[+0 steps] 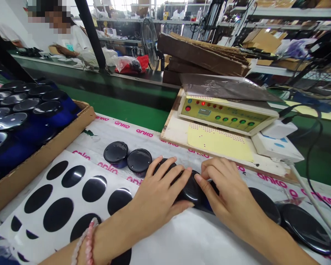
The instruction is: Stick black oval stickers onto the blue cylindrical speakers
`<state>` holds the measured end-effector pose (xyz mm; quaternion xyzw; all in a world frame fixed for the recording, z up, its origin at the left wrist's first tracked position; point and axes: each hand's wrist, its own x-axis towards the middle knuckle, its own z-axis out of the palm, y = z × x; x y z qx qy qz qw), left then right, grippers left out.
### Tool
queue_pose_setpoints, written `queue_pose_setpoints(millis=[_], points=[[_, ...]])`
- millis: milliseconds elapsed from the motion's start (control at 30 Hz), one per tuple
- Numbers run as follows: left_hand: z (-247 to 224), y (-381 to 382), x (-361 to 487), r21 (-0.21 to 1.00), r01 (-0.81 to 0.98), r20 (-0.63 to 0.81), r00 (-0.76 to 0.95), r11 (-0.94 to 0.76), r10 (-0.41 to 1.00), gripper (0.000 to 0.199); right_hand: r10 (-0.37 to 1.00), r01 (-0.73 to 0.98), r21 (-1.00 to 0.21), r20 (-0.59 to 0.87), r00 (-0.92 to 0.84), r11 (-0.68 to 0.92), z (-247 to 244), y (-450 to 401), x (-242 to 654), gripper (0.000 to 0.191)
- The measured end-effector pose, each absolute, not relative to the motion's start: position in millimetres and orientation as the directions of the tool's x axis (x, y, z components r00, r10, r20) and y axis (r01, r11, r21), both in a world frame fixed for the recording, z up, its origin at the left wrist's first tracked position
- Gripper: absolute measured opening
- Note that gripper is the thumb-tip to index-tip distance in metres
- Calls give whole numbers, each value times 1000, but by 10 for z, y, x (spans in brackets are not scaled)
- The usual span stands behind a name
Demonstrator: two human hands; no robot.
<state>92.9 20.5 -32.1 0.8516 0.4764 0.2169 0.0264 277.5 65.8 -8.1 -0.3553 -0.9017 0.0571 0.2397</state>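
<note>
My left hand (160, 195), with a pink beaded bracelet at its wrist, lies over a row of round black-topped pieces, fingers spread and thumb on a glossy black top (191, 189). From the right, my right hand (223, 180) reaches the same piece, its thumb and fingers drawn together at the edge; what they hold, if anything, is too small to tell. Left of my hands stand two round pieces, one (116, 152) beside another (139, 160). Two more black tops, one (264, 204) and a nearer one (306, 228), show at the right, partly behind my right forearm.
A white sheet with black discs (57, 214) lies at the left. Beyond it, a cardboard box (44, 151) holds many blue pieces with black tops. A control box (228, 114) sits on a board behind my hands, with cables at the right. A person (77, 40) works across the line.
</note>
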Motion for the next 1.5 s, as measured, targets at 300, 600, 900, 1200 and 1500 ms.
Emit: queue_pose_setpoints(millis=[300, 600, 900, 1200, 1500], points=[[158, -6, 652, 80, 870, 408, 417, -487, 812, 53, 537, 632, 47, 482, -693, 773, 197, 813, 2866, 24], [-379, -482, -16, 375, 903, 265, 112, -209, 958, 52, 301, 251, -354, 91, -949, 901, 45, -131, 1800, 24], [-515, -453, 6, 402, 897, 298, 62, -185, 953, 53, 277, 209, -396, 122, -953, 894, 217, -94, 1594, 23], [-278, -459, 82, 358, 902, 351, 112, -243, 930, 51, 819, 583, -653, 101, -565, 483, 685, 381, 2643, 26], [-224, 226, 418, 298, 875, 385, 256, -383, 886, 74, 854, 434, -887, -98, -511, 158, 147, 1033, 2297, 40]])
